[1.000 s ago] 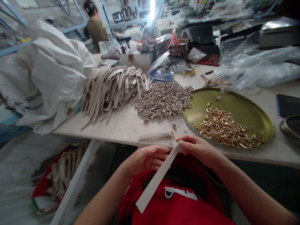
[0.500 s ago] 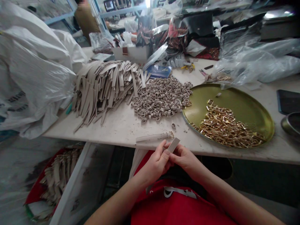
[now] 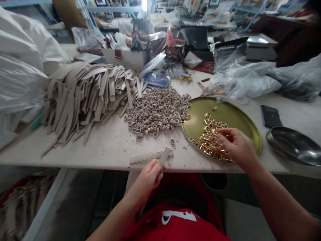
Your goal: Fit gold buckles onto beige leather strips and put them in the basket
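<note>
A grey strap (image 3: 165, 157) is pinched in my left hand (image 3: 152, 172) at the table's front edge, its end pointing up and away. Behind it, another strap (image 3: 145, 157) with a gold buckle lies on the table. Over the pile of gold buckles (image 3: 213, 140) on the green round tray (image 3: 225, 108), my right hand (image 3: 237, 145) has its thumb and fingertips close together; whether a buckle is between them is too small to tell. Small grey loops (image 3: 157, 112) are heaped left of the tray.
Many grey straps (image 3: 82, 97) lie piled at the left beside white bags (image 3: 22, 77). A metal bowl (image 3: 296, 144) and a phone (image 3: 271, 116) sit at the right. Plastic bags (image 3: 250, 78) and a white box (image 3: 125, 58) are behind. A person (image 3: 69, 16) is at the back left.
My right hand has let go of the strap and moved right over the gold buckles. My left hand still holds the strap. The whole view has shifted to the right.
</note>
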